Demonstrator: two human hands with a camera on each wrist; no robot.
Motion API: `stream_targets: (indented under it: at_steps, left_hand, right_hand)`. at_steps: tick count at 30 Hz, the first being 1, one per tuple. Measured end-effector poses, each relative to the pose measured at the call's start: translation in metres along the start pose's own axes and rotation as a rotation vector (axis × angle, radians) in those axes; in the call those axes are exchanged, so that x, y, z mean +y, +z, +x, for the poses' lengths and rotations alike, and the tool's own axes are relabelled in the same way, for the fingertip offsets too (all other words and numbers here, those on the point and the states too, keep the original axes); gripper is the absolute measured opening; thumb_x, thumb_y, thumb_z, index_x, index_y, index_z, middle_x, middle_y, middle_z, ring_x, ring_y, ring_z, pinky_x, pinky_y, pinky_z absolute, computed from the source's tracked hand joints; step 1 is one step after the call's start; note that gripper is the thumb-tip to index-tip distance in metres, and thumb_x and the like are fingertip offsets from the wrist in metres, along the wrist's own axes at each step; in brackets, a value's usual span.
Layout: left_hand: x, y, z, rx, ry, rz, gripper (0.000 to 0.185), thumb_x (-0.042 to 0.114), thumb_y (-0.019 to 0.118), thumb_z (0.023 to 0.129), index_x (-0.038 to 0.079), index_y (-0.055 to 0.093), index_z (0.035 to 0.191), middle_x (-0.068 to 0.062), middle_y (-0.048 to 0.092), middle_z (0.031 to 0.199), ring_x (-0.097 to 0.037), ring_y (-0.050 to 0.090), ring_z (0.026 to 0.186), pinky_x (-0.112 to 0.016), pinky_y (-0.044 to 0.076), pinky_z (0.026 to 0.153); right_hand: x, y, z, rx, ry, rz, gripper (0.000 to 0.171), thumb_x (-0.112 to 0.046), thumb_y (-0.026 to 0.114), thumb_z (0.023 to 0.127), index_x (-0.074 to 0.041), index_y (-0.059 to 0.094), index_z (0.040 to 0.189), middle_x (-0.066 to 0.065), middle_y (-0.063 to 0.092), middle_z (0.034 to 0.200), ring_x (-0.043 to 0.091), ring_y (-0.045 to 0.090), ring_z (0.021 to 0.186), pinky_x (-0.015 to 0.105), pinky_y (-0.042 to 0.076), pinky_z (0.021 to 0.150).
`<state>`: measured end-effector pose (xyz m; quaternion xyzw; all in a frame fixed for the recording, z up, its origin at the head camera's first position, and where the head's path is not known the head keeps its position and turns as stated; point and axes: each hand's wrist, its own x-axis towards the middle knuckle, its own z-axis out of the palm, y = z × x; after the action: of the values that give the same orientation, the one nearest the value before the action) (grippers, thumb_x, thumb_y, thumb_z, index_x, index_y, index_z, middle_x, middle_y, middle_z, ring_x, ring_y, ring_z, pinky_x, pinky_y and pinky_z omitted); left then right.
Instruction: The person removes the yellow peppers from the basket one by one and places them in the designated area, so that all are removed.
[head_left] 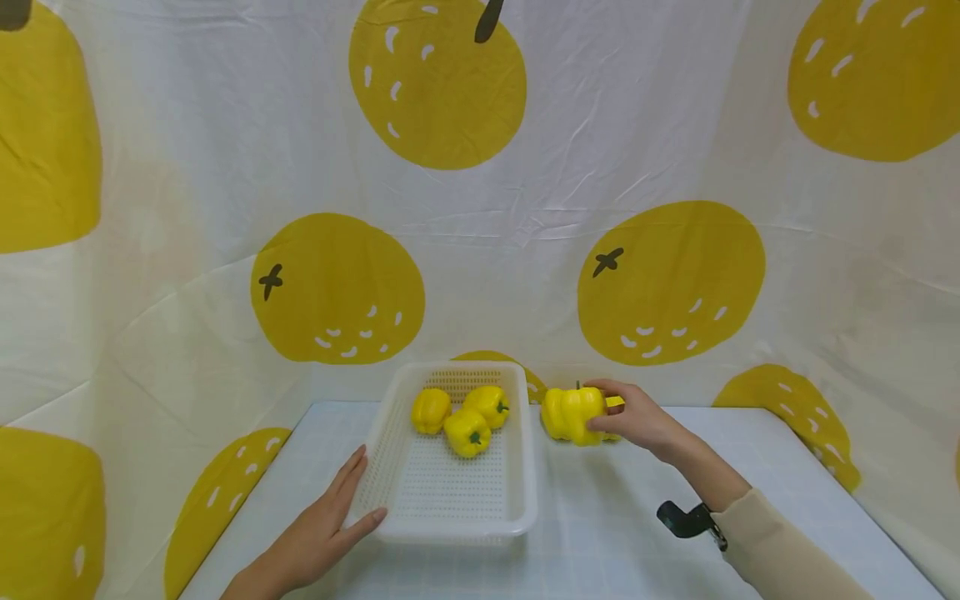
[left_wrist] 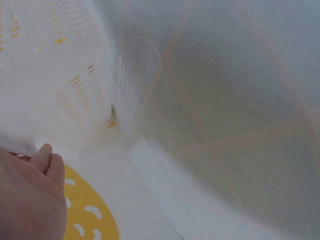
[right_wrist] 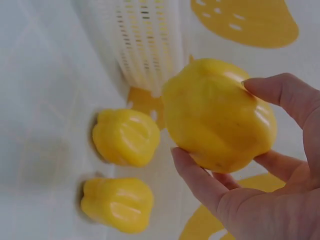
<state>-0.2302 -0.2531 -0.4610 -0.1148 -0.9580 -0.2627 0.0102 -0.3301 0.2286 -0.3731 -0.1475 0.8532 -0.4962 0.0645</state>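
My right hand (head_left: 633, 417) grips a yellow bell pepper (right_wrist: 217, 115) between thumb and fingers, raised off the table to the right of a white plastic basket (head_left: 531, 467). Two more yellow bell peppers lie on the table beyond it; the right wrist view shows one pepper (right_wrist: 127, 137) nearer the basket and another pepper (right_wrist: 118, 204) beside it. Inside the basket, toward its far end, sit three yellow peppers: one pepper (head_left: 431, 412) at left, one pepper (head_left: 489, 405) at right, one pepper (head_left: 467, 433) in front. With fingers extended, my left hand (head_left: 318, 529) touches the basket's left side.
A pale blue table (head_left: 630, 533) with faint grid lines carries everything. Close behind it hangs a white cloth (head_left: 517, 283) printed with large yellow fruit. A black wrist device (head_left: 686, 518) sits at the right sleeve.
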Motion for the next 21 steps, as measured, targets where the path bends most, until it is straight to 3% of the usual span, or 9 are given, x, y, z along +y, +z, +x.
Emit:
stream_targets:
  at_steps: [11, 21]
  left_hand:
    - [0.002, -0.003, 0.001, -0.017, -0.023, -0.007, 0.105, 0.076, 0.049, 0.093, 0.008, 0.013, 0.165, -0.009, 0.006, 0.173, -0.036, 0.028, 0.152, -0.063, 0.03, 0.116]
    - [0.002, -0.001, 0.003, -0.024, -0.037, -0.014, 0.105, 0.076, 0.049, 0.093, 0.009, 0.012, 0.165, -0.009, 0.005, 0.173, -0.037, 0.028, 0.152, -0.065, 0.03, 0.115]
  right_hand:
    - [0.025, -0.035, -0.012, 0.083, 0.066, -0.038, 0.076, -0.017, 0.074, 0.093, 0.002, 0.035, 0.155, 0.031, 0.035, 0.152, 0.045, 0.056, 0.123, 0.048, 0.056, 0.097]
    - [0.058, -0.064, -0.016, 0.115, 0.086, -0.077, 0.077, -0.02, 0.071, 0.096, 0.006, 0.029, 0.155, 0.034, 0.033, 0.152, 0.048, 0.053, 0.124, 0.049, 0.056, 0.097]
